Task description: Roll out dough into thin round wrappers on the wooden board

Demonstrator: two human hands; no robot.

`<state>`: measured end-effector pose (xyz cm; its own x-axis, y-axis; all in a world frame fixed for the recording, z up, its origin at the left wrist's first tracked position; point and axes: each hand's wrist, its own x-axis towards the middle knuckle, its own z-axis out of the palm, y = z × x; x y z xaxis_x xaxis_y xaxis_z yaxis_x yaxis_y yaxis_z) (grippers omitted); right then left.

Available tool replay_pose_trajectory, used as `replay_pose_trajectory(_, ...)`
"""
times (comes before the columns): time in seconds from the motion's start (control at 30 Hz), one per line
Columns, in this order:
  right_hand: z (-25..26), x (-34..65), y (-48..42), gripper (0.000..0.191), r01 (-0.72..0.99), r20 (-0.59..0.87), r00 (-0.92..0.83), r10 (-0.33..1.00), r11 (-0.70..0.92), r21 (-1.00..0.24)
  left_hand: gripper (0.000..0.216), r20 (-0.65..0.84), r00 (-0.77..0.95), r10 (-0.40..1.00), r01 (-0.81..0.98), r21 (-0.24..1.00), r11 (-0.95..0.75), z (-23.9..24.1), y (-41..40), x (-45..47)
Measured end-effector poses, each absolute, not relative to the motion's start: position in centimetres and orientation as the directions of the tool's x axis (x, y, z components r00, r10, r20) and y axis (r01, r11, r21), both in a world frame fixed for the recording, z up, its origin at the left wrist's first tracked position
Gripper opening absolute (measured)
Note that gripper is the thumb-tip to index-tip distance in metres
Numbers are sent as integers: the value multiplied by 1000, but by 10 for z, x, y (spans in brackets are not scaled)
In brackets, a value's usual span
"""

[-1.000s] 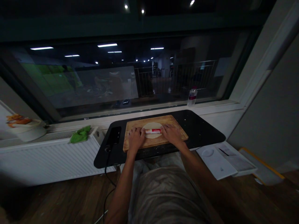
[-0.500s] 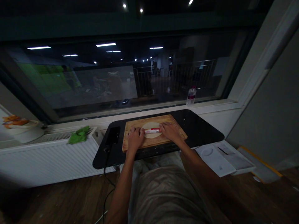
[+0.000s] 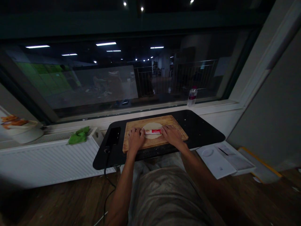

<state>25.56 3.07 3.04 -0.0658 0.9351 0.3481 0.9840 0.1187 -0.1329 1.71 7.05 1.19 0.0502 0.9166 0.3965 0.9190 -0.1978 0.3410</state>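
A round, flat sheet of pale dough point(image 3: 152, 137) lies on a wooden cutting board point(image 3: 131, 147). Across its middle rests a rolling pin point(image 3: 152, 131) with a red-and-white printed wrapper. My left hand point(image 3: 136, 138) covers the pin's left end, fingers curled over it. The opposite end is under my right hand point(image 3: 171, 133), also with bent fingers. Both palms hide the tips of the pin. Dough shows above and below the pin between the hands.
The board sits on a black tabletop point(image 3: 204, 131), beside a dark phone point(image 3: 113, 136) with a cable. A plastic bottle point(image 3: 192, 97) stands on the windowsill. To the left, a green cloth point(image 3: 79, 135) lies on a white radiator point(image 3: 58, 160). An open white box point(image 3: 225, 160) is at lower right.
The rolling pin has turned in place, so a different part of its printed wrapper faces up. Both hands stay at its ends, nearly where they were.
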Motion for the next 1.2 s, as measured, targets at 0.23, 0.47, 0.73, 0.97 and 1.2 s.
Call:
replay_pose_trajectory(0.23, 37, 257, 47, 55, 989, 301, -29, 953, 72, -132, 46, 382, 60, 922, 922, 332, -198, 12, 71, 17)
replay_pose_trajectory(0.47, 38, 258, 50, 55, 987, 299, -34, 954, 78, -139, 45, 380, 46, 924, 920, 343, -187, 13, 70, 17)
replay_pose_trajectory(0.73, 33, 254, 30, 57, 987, 342, -30, 939, 81, -136, 43, 377, 48, 925, 914, 356, -193, 13, 70, 18)
replay_pose_trajectory(0.97, 35, 257, 38, 55, 986, 334, -42, 942, 94, -141, 44, 383, 57, 922, 915, 349, -201, 10, 72, 16)
replay_pose_trajectory(1.2, 35, 257, 46, 55, 986, 327, -39, 944, 90, -142, 41, 382, 60, 922, 914, 350, -205, 11, 71, 16)
